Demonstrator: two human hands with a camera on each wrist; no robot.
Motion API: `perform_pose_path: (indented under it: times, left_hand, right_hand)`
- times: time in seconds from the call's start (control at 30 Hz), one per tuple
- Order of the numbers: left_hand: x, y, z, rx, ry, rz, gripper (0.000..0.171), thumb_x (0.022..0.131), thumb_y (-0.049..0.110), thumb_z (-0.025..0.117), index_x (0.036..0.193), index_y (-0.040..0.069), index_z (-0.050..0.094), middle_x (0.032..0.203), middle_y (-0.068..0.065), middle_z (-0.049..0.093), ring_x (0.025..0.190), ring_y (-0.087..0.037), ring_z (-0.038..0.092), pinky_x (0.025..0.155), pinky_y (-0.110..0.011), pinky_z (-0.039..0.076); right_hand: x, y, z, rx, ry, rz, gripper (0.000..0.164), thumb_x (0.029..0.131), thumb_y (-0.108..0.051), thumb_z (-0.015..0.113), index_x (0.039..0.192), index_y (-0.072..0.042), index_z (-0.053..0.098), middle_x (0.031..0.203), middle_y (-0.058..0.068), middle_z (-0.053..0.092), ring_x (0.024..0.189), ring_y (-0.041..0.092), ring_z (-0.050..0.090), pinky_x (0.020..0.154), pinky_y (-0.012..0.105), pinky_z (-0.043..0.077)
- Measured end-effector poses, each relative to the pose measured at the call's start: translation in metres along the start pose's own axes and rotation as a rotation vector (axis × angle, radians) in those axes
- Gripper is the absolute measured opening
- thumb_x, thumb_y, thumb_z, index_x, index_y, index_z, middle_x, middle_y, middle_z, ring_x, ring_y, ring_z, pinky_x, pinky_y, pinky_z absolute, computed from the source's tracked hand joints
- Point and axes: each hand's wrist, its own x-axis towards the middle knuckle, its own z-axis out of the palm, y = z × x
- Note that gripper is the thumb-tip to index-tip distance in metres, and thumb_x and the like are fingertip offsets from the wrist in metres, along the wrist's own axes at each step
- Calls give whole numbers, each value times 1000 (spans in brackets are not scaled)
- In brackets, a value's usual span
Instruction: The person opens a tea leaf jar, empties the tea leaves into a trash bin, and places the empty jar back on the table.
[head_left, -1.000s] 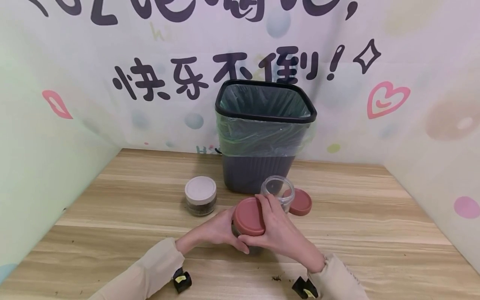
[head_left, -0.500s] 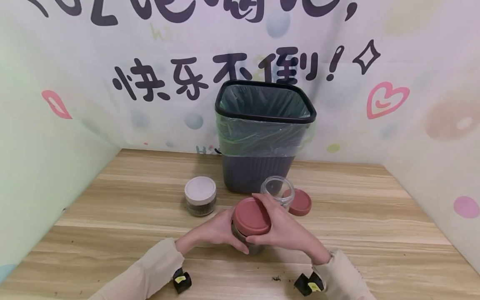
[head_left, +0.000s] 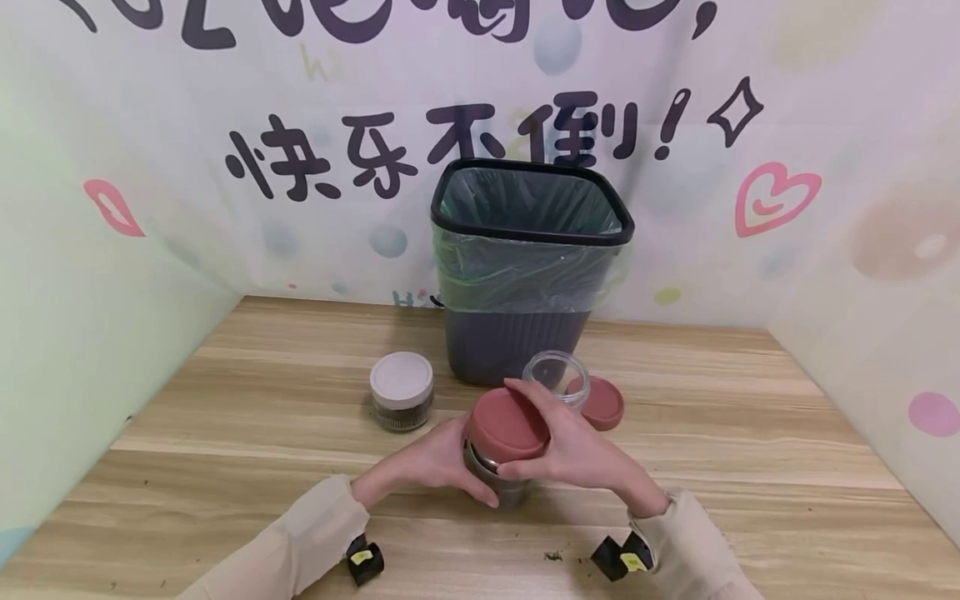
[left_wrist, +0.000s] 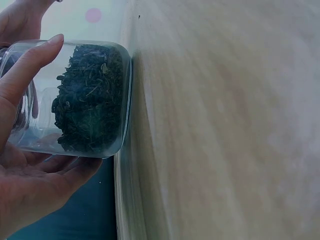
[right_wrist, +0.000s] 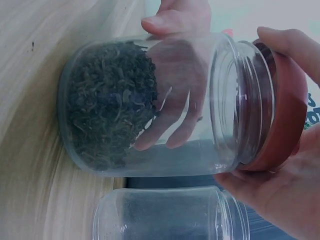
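A clear glass jar (right_wrist: pixel 220 90) stands upright on the table, roughly half full of dark dried leaves (right_wrist: pixel 110 105) that look like loose tea. My left hand (head_left: pixel 438 458) grips its side, thumb in front and fingers behind. With my right hand (head_left: pixel 570 450) I hold the red lid (head_left: pixel 510 423) by its edge. The lid sits tilted over the mouth, raised on one side, with the glass neck showing beneath it. Just behind my right hand is a second clear glass jar (right_wrist: pixel 160 215), without a lid and with nothing visible inside.
Another red lid (head_left: pixel 606 406) lies on the table beside the second jar. To the left stands a short jar (head_left: pixel 402 392) with a pale lid and dark contents. A dark bin (head_left: pixel 517 342) lined with a green bag is at the back, against the printed wall cloth (head_left: pixel 322 242).
My right hand has shifted slightly right and up with the red lid, which has gone from nearly level to tilted. My left hand keeps its grip on the jar.
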Motion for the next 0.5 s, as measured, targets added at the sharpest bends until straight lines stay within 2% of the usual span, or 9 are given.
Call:
perform_pose_path:
  times: [0.3,0.5]
  left_hand:
    - [2,0,0,54,13,-5,92,55,23,85,130,14,32,122,1,49,111,-13,47,95,-29,37]
    - [1,-1,1,94,39,-24,95,53,25,86,131,10,33,121,-5,52,111,-16,48,95,-31,37]
  right_hand:
    - [-5,-2,-12,17,66,45,82,65,-36,78,132,-11,37,120,1,50,99,14,52,79,31,46]
    - [-16,0,-30,23,145,50,75,69,-26,76,131,-9,39,115,4,53,95,18,50,72,29,46]
